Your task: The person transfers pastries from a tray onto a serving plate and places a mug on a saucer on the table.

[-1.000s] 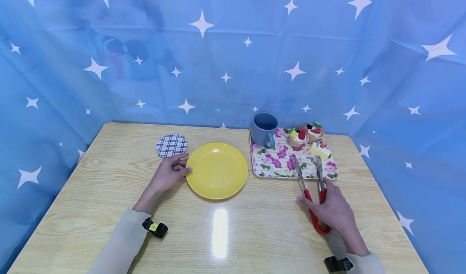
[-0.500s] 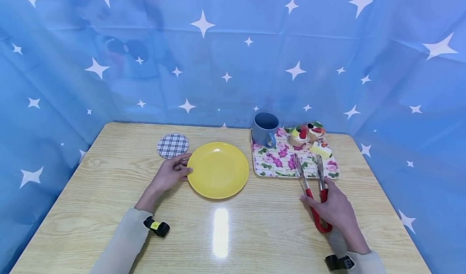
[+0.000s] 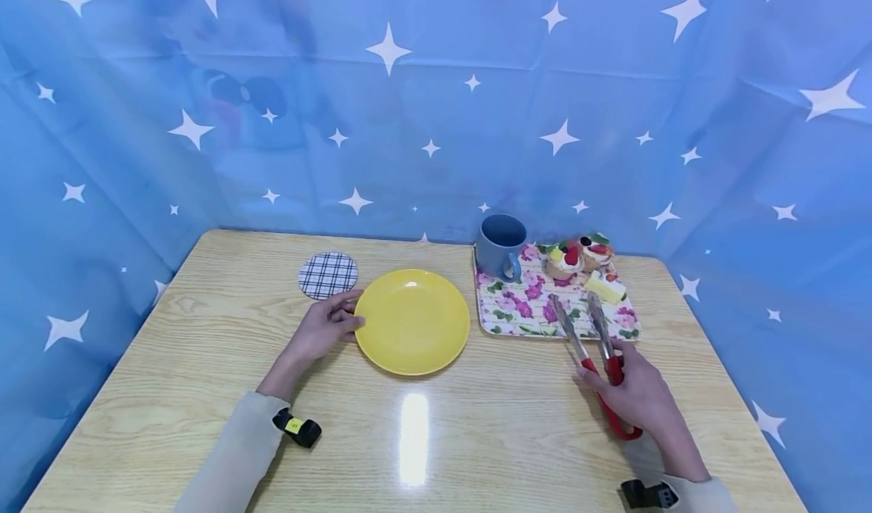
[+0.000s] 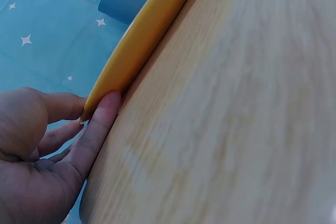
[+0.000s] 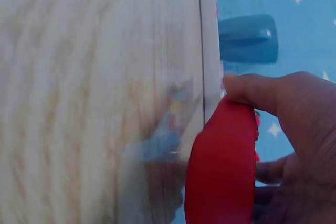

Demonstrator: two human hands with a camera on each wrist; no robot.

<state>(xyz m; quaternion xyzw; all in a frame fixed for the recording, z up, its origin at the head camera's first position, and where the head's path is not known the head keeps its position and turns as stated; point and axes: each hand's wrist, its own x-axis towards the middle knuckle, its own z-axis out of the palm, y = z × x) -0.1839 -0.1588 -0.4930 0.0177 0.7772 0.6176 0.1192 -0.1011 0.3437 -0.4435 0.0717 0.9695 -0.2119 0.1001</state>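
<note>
Round yellow plate [image 3: 412, 322] is pinched by left grip [image 3: 323, 329], red-handled metal tongs [image 3: 615, 372] held by right grip [image 3: 639, 393], fruit-topped pastries [image 3: 564, 266] not even grabbed yet.

The left sleeve [image 3: 232, 452], from where I stand, is plain pale grey; the right sleeve [image 3: 703, 495] matches. A black left wrist camera [image 3: 309, 433] carries a bright yellow label [image 3: 294, 425], and the black right wrist camera [image 3: 636, 494] bears small grey marks [image 3: 667, 496] too tiny to read.
</note>
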